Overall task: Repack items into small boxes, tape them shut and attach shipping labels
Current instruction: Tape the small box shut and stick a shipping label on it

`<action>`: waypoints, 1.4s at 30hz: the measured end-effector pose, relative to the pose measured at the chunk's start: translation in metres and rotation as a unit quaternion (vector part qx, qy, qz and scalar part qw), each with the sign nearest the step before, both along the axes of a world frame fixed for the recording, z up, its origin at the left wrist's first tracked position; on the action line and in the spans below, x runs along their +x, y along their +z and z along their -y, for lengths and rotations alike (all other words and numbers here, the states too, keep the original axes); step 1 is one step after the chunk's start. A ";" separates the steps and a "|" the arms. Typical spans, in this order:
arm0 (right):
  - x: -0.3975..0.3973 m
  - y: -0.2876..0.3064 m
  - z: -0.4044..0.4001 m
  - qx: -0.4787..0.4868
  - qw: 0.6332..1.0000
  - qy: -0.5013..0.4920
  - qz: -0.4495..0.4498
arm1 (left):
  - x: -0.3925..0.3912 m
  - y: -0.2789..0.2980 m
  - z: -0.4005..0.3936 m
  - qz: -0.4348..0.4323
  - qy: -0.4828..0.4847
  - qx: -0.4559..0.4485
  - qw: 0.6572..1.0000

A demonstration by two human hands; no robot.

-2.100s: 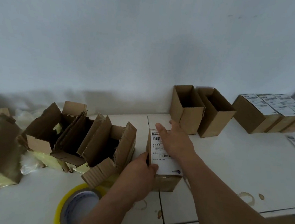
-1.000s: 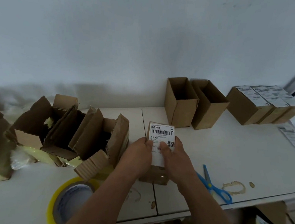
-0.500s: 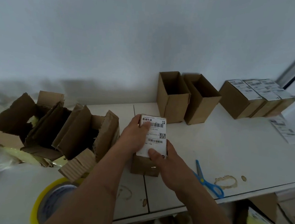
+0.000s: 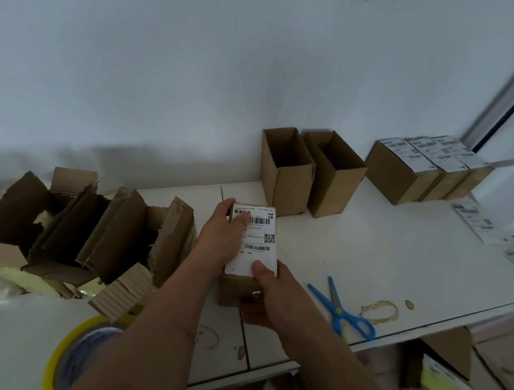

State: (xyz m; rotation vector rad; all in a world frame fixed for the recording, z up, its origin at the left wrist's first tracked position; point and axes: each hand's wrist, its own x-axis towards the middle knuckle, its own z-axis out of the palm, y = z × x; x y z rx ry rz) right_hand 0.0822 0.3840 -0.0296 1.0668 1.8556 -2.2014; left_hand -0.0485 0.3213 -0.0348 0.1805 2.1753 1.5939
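Holding small box (image 4: 235,289) between left hand (image 4: 224,238) and right hand (image 4: 272,292), thumbs pressing white shipping label (image 4: 256,241); showing barcodes, QR code, small print unreadable.

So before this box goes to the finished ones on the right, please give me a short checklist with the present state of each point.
1. Label lies flat on top of the small box: ok.
2. Label's near edge is pressed down: cannot tell, the right hand has its thumb on it.
3. Left hand steadies the box: ok.
4. Box taped shut: cannot tell, the label covers the top.
5. Bare table on the way to the labelled boxes: ok.
6. Scissors lie off that path: ok.
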 end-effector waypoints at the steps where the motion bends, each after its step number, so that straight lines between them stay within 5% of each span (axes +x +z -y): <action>1: 0.001 -0.001 0.002 0.007 1.000 -0.004 -0.005 | -0.001 -0.001 0.001 0.001 0.004 0.001 1.000; 16: -0.002 0.002 0.004 -0.002 0.999 -0.036 -0.027 | 0.013 -0.001 0.013 0.111 0.027 0.079 0.990; 22: 0.016 0.010 -0.011 0.001 1.000 -0.003 -0.020 | 0.031 0.012 0.023 -0.010 0.064 0.030 0.997; 27: 0.032 0.016 -0.021 0.013 1.000 -0.016 -0.013 | 0.050 0.017 0.010 -0.019 0.051 0.032 0.998; 30: 0.045 0.025 -0.038 0.017 1.000 -0.019 -0.011 | 0.061 0.016 0.000 -0.109 0.034 -0.055 0.992; 36: 0.079 0.045 -0.083 0.053 0.998 -0.042 0.017 | 0.083 0.021 -0.029 -0.329 -0.053 -0.225 0.915; 40: 0.093 0.056 -0.124 0.081 0.994 -0.064 0.029 | 0.091 0.033 -0.067 -0.488 -0.141 -0.305 0.806; 42: 0.096 0.060 -0.147 0.085 0.993 -0.079 0.037 | 0.091 0.039 -0.089 -0.502 -0.188 -0.324 0.780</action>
